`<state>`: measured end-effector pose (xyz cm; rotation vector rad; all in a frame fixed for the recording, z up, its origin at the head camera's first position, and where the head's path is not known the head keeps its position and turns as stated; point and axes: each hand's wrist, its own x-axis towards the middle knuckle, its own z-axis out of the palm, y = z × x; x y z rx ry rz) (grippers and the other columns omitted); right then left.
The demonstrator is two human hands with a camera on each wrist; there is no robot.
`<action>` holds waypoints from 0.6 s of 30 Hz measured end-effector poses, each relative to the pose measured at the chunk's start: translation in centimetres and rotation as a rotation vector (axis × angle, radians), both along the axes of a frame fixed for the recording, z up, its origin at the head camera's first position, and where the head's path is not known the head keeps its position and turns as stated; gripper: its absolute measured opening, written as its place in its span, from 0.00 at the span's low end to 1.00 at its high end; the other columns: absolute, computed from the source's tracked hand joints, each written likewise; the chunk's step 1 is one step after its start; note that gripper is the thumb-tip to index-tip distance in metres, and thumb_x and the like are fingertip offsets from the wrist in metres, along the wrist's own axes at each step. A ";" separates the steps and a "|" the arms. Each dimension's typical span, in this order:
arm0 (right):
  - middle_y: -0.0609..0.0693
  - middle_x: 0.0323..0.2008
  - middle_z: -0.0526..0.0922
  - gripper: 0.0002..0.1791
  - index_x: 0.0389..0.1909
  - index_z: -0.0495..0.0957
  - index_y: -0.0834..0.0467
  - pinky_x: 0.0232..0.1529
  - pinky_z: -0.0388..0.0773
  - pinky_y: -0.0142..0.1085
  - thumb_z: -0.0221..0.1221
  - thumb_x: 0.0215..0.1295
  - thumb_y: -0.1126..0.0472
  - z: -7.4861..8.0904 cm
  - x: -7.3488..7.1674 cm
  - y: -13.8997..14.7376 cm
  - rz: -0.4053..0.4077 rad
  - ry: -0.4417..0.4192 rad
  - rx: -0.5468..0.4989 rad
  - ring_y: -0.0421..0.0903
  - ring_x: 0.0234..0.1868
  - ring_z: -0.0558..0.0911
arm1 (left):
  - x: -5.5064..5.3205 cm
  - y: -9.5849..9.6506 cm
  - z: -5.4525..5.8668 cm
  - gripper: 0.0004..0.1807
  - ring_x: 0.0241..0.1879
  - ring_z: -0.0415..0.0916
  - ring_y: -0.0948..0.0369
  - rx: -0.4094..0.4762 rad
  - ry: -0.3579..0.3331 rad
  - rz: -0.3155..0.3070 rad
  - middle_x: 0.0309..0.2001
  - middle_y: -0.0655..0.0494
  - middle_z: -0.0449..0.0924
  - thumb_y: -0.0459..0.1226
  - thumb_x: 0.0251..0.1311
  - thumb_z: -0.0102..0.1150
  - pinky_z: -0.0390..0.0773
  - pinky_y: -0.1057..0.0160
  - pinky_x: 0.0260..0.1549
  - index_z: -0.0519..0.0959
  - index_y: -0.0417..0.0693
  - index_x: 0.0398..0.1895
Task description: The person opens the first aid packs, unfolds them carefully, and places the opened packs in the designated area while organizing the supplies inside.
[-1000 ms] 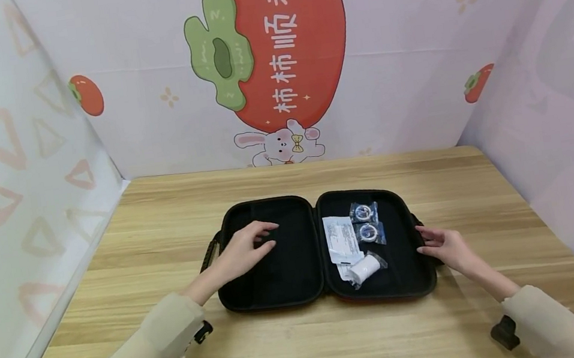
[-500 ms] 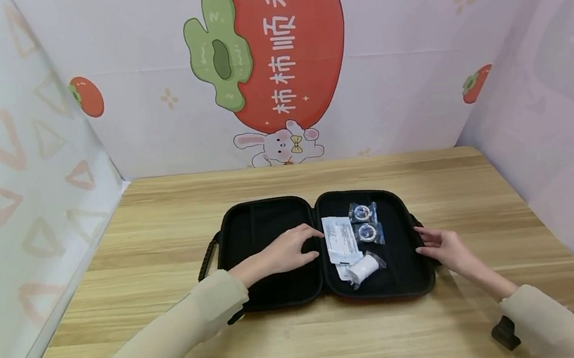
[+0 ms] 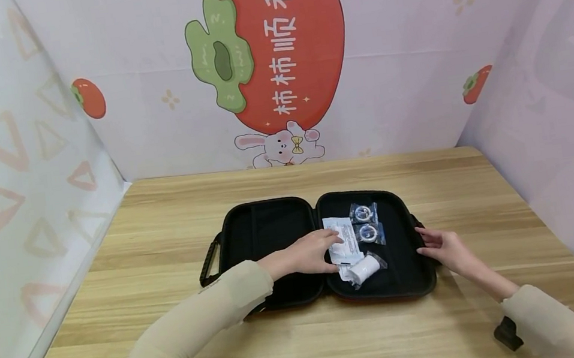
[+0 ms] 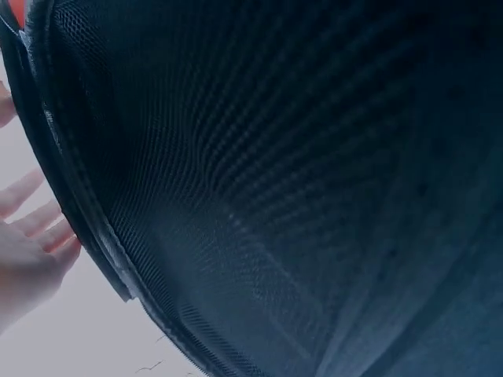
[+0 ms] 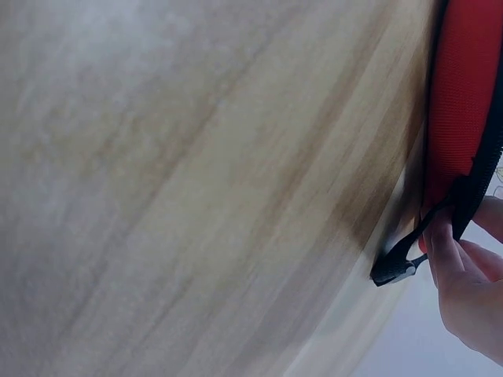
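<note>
we see the unfolded black case (image 3: pixel 406 263) on a wood-grain table (image 3: pixel 352 340), printed sheets (image 3: pixel 397 67) walling three sides — our right hand (image 3: pixel 446 250) pinches its edge, our left hand (image 3: pixel 308 253) loosely spread over white packets (image 3: pixel 349 247).

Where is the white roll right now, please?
In the head view, the white roll lies in the open case's right half, below the two blue packets, at the white sachets' lower end.

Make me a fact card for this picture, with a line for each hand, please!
Main thing: open black zippered fabric case, red outside
Underneath: light wood-grain table
Inside right: flat white printed packets, two blue packages showing white rings, white cylindrical roll in clear plastic
Left hand: over the packets, touching or not unclear
Right hand: gripping the case's right edge
</note>
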<state>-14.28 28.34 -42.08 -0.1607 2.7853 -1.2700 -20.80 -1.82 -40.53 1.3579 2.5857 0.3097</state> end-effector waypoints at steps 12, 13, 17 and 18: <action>0.77 0.46 0.70 0.25 0.54 0.63 0.77 0.39 0.76 0.40 0.56 0.55 0.72 0.0 0.1 0.0 0.006 0.000 0.005 0.65 0.45 0.74 | -0.7 1.0 -0.2 0.31 0.61 0.57 0.58 -0.189 0.122 -0.071 0.61 0.50 0.62 0.50 0.50 0.58 0.52 0.63 0.61 0.68 0.48 0.58; 0.77 0.46 0.70 0.25 0.54 0.63 0.77 0.39 0.76 0.40 0.56 0.55 0.72 0.0 0.1 0.0 0.006 -0.001 0.006 0.65 0.45 0.74 | -0.8 1.0 -0.2 0.31 0.61 0.58 0.58 -0.195 0.125 -0.075 0.61 0.50 0.62 0.50 0.50 0.58 0.52 0.62 0.61 0.68 0.48 0.58; 0.77 0.46 0.69 0.25 0.54 0.63 0.77 0.39 0.76 0.41 0.56 0.55 0.72 -0.2 0.0 0.1 0.006 0.005 0.008 0.65 0.45 0.74 | -1.0 1.1 0.0 0.31 0.60 0.58 0.59 -0.217 0.139 -0.084 0.61 0.50 0.62 0.50 0.49 0.58 0.52 0.63 0.60 0.68 0.49 0.57; 0.77 0.46 0.70 0.25 0.54 0.63 0.77 0.39 0.76 0.41 0.56 0.55 0.72 -0.2 0.0 0.1 0.005 0.006 0.008 0.64 0.45 0.74 | -1.1 1.2 0.0 0.31 0.60 0.58 0.59 -0.222 0.142 -0.084 0.61 0.50 0.62 0.50 0.50 0.58 0.52 0.63 0.60 0.68 0.49 0.57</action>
